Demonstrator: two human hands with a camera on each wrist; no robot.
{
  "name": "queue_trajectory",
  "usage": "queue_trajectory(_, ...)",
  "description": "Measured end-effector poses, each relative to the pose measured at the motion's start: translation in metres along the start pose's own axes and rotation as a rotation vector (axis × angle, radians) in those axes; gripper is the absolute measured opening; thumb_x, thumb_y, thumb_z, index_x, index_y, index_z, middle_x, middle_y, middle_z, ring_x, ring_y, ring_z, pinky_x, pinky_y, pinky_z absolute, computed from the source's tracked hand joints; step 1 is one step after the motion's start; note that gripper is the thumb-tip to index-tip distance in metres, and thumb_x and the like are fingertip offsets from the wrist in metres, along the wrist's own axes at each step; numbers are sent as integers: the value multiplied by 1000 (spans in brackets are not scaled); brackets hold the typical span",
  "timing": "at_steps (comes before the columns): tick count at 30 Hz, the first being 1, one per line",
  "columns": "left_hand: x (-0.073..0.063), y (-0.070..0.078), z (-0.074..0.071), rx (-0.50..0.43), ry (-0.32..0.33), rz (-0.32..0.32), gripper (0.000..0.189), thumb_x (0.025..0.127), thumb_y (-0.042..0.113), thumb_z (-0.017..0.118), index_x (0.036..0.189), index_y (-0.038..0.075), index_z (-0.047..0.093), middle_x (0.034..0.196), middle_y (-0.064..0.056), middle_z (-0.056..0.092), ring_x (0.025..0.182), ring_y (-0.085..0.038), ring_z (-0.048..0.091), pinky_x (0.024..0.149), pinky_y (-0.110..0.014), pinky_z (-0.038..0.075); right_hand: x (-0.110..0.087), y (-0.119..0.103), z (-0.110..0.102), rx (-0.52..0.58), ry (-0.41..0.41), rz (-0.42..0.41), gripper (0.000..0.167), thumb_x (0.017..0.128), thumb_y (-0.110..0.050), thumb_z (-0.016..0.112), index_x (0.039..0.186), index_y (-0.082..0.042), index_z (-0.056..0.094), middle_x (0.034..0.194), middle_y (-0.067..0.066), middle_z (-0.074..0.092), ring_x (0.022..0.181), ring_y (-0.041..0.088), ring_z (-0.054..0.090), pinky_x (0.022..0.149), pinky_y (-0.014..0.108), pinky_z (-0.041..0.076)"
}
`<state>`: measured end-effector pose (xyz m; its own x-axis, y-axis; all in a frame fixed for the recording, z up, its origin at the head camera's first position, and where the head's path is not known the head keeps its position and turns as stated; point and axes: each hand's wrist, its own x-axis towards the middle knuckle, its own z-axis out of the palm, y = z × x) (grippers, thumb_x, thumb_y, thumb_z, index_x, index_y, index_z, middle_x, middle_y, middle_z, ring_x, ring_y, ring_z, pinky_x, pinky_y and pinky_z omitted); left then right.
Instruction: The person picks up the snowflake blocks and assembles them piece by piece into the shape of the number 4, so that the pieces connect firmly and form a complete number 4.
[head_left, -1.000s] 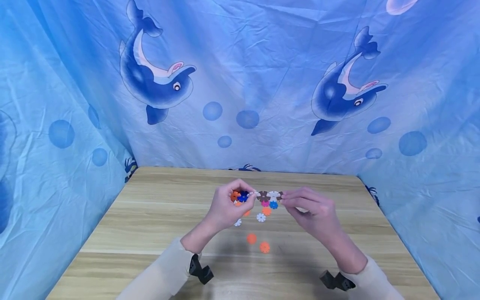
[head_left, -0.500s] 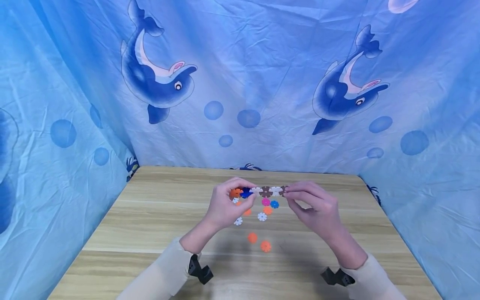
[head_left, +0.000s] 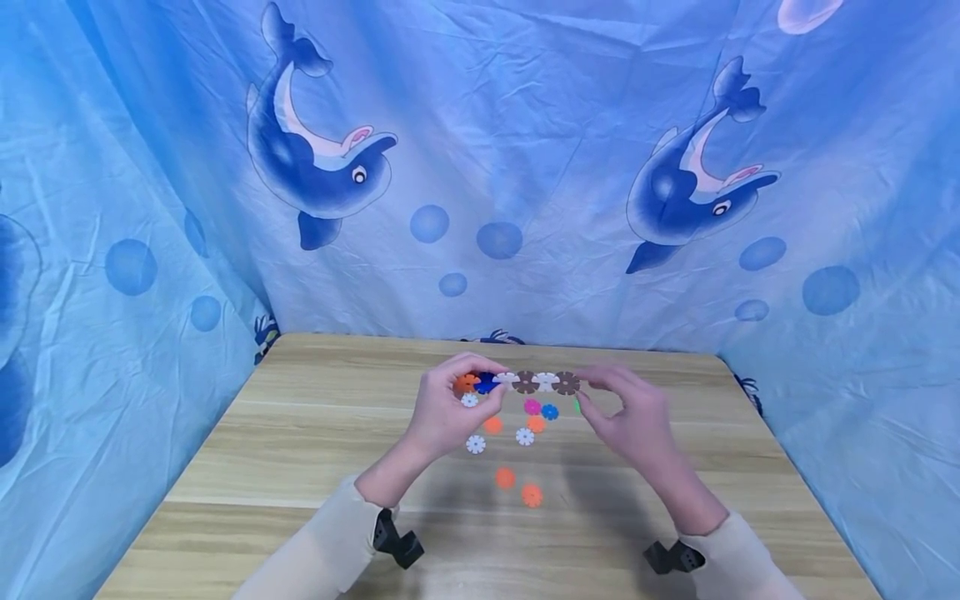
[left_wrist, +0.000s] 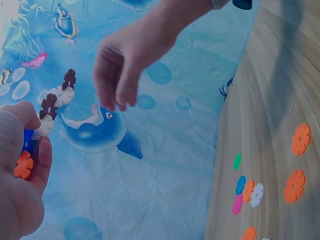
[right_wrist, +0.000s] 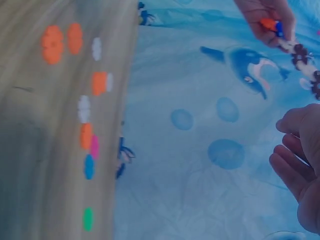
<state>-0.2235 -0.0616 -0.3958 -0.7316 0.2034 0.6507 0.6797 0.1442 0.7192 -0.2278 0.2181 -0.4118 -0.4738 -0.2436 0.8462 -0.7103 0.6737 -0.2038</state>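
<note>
My left hand (head_left: 444, 410) pinches a row of interlocked plastic snowflake discs (head_left: 526, 382) and holds it raised above the table. From left to right the row runs orange, dark blue, white, brown, white, brown. In the left wrist view, thumb and fingers grip it around the white disc (left_wrist: 44, 127) and the blue disc (left_wrist: 28, 141). My right hand (head_left: 636, 418) is by the end brown disc (head_left: 566, 383). A gap shows between that hand and the row in the left wrist view, and its fingers are loosely bent with nothing in them.
Loose discs lie on the wooden table (head_left: 300, 467): several orange ones (head_left: 532, 496), white ones (head_left: 525, 437), a pink one (head_left: 532, 407), a blue one (head_left: 550, 412) and a green one (left_wrist: 237, 161). A blue dolphin-print cloth (head_left: 555, 167) surrounds the table's back and sides.
My right hand has let go of the end brown disc, which now shows whole. The green disc has come into view beside that hand. My left hand keeps its grip, shifting slightly left.
</note>
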Motion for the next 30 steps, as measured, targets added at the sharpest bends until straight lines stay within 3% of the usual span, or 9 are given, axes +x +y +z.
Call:
queue_trajectory(6,0,0,0,-11,1,9,19,91,2,80,107,11,80,106,-5,79,93,-14,74,75,-29,66,-16,7,17,-28,-96,-30,28,71,-1,93,95,-2,80,92,11,80,77,21,77,70,35,66)
queue_trajectory(16,0,-1,-1,-34,-9,12,19,90,1,80,107,9,80,106,-8,79,92,-15,74,76,-27,66,-37,2,34,44,-299,36,28,78,-7,93,102,-10,82,96,1,81,81,15,75,71,32,66)
queue_trajectory(25,0,-1,-3,-28,-2,8,17,91,3,80,107,9,80,106,-8,79,90,-17,74,74,-25,65,-47,-6,42,100,-452,144,25,83,-8,90,107,-12,81,99,1,80,86,21,76,76,31,66)
queue_trajectory(30,-1,-1,-3,-25,-2,5,17,91,2,79,106,10,81,104,-7,79,89,-14,73,72,-26,64,-55,-10,49,125,-538,200,24,86,-9,87,110,-14,82,101,1,80,88,18,74,79,29,65)
